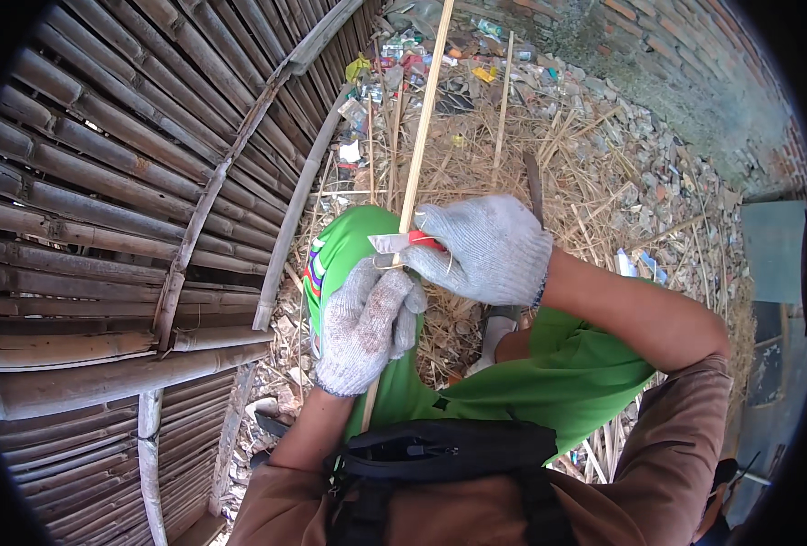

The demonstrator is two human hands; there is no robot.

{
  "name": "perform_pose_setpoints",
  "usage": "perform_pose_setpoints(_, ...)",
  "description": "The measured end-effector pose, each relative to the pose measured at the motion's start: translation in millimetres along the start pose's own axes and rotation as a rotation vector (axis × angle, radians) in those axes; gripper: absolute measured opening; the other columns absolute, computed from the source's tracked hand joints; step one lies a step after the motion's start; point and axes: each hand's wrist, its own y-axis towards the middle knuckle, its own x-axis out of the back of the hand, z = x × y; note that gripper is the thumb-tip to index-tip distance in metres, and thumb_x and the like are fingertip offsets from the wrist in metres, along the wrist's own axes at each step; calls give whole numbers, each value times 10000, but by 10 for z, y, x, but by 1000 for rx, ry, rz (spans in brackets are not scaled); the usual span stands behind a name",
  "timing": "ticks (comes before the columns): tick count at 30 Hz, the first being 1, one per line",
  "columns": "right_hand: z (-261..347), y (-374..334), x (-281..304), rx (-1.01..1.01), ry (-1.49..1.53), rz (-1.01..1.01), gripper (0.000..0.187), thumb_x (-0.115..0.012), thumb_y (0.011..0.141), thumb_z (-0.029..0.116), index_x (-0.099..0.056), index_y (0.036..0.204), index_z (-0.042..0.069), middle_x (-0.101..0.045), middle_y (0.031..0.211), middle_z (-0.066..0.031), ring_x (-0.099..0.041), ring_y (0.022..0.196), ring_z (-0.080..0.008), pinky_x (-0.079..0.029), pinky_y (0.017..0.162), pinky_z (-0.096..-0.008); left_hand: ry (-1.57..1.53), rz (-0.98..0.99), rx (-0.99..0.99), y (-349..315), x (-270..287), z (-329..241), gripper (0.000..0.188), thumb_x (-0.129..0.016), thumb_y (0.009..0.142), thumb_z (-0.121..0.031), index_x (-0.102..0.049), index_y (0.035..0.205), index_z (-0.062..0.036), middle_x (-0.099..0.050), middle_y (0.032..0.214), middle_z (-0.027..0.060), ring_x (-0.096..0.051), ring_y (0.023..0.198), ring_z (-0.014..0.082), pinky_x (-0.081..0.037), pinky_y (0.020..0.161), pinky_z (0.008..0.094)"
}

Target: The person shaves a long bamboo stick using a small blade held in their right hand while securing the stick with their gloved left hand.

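Observation:
A long, pale bamboo strip (426, 105) runs from the far edge of the view, over my green-clad knee, toward my waist. My left hand (364, 328), in a soiled white knit glove, is closed around the strip just above that knee. Slightly farther off, my gloved right hand (494, 246) grips a knife (389, 243) with a short metal blade and a red handle. The blade lies across the strip, its tip pointing left. Most of the knife's handle is hidden in the right glove. A thin sliver curls beside the right fingers.
A bamboo-pole wall (121, 182) stands close on my left. Litter (485, 73), straw and bamboo shavings (549, 164) cover the ground ahead, below a brick wall (676, 55) at the back right. A black bag (449, 446) sits across my waist.

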Motion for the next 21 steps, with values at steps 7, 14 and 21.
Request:
perform_pose_setpoints(7, -561, 330, 274, -115, -250, -197, 595, -486, 1064, 611, -697, 891, 82, -743, 827, -202, -751, 776, -410, -597, 699, -550, -4, -44, -25, -8, -104, 1, 289, -561, 1128, -212, -601, 1331, -10, -675, 847, 50, -492, 487, 52, -354, 402, 222)
perform_pose_setpoints(14, -120, 149, 177, -80, -100, 62, 538, -527, 1047, 583, -725, 937, 95, -739, 814, -204, -749, 757, -413, -600, 692, -551, 22, -67, -30, 24, -83, 39, 278, -569, 1128, -205, -595, 1325, -10, -674, 854, 46, -491, 482, 47, -354, 396, 221)
perform_pose_setpoints(21, -568, 346, 340, -134, -254, -122, 595, -511, 1049, 603, -726, 899, 69, -734, 784, -215, -743, 736, -421, -604, 677, -546, 20, -50, -39, 18, -122, 45, 280, -577, 1127, -202, -581, 1319, 1, -673, 874, 55, -505, 494, 47, -367, 402, 222)
